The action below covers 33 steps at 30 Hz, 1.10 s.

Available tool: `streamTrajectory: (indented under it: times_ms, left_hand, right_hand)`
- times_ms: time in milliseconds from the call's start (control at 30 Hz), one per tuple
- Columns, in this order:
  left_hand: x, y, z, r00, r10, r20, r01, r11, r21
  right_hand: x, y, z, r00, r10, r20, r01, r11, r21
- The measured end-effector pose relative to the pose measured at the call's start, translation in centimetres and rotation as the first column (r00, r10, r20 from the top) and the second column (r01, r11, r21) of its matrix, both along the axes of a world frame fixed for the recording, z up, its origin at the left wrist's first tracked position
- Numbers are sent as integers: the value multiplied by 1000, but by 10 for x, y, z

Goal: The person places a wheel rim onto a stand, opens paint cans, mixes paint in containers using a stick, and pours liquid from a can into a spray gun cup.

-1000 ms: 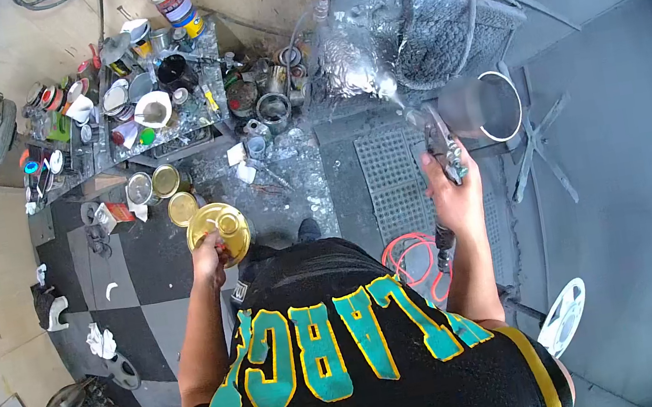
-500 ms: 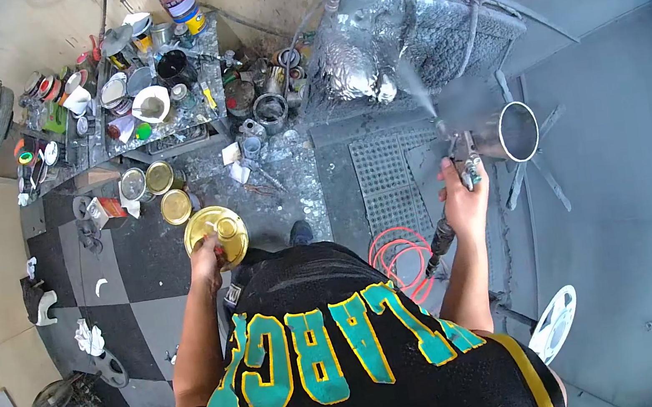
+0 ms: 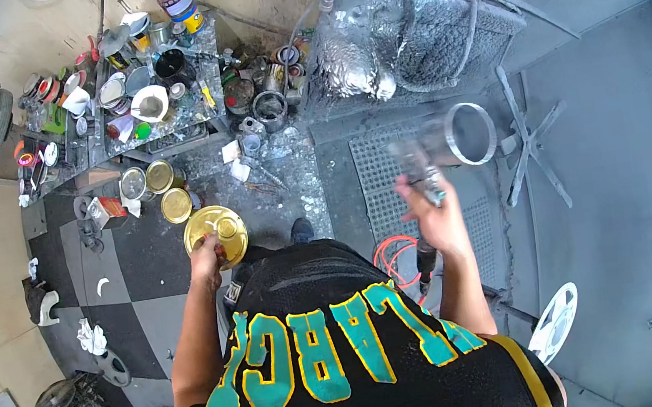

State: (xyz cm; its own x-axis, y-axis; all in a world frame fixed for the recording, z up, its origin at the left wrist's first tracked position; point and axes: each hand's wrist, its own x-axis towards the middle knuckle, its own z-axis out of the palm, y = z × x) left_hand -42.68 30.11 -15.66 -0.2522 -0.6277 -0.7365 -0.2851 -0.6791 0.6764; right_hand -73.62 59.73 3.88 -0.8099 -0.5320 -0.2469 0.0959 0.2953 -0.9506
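Note:
My right hand [image 3: 438, 220] is wrapped round a paint spray gun [image 3: 420, 171], which is smeared by motion. The gun's round cup [image 3: 451, 138] turns its pale rim toward me, above and right of the hand. A dark hose fitting [image 3: 427, 266] runs down from the grip to a coiled red hose [image 3: 388, 260]. At the left, my left hand [image 3: 206, 259] is closed on the edge of a round gold paint can lid [image 3: 221, 223]. Whether a can sits under that lid is hidden.
A paint-stained table [image 3: 187, 123] at upper left carries several cans and cups. Gold-topped cans [image 3: 175, 206] stand on the floor. A silver-coated covered bulk [image 3: 436, 35] stands ahead, a metal cross stand [image 3: 532, 141] to the right. A white wheel-like disc [image 3: 555, 325] is at lower right.
My right hand has swung left and slightly down with the spray gun, uncovering the cross stand. The spray seen earlier at the nozzle is gone. My left hand stays in place.

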Motion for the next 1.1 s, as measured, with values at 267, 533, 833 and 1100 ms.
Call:
streamTrajectory:
  times_ms: [267,533,833,1100]
  left_hand:
    - [10,-10,-15,1000,-17,-2,17,1000,4]
    - [49,-14,-5,993,-20,117,23,999,-27]
    - [80,-53,-54,987,36,156,-20,994,-106]
    - [124,-62,-37,951,-10,310,29,998,-58]
  right_hand:
    - [-32,30,-233,926,115,360,-240,915,324]
    - [25,19,-170,986,120,-117,-66,919,388]
    - [20,-24,-119,868,230,-439,-81,940,333]
    - [16,-31,-113,866,206,-456,-49,942,333]
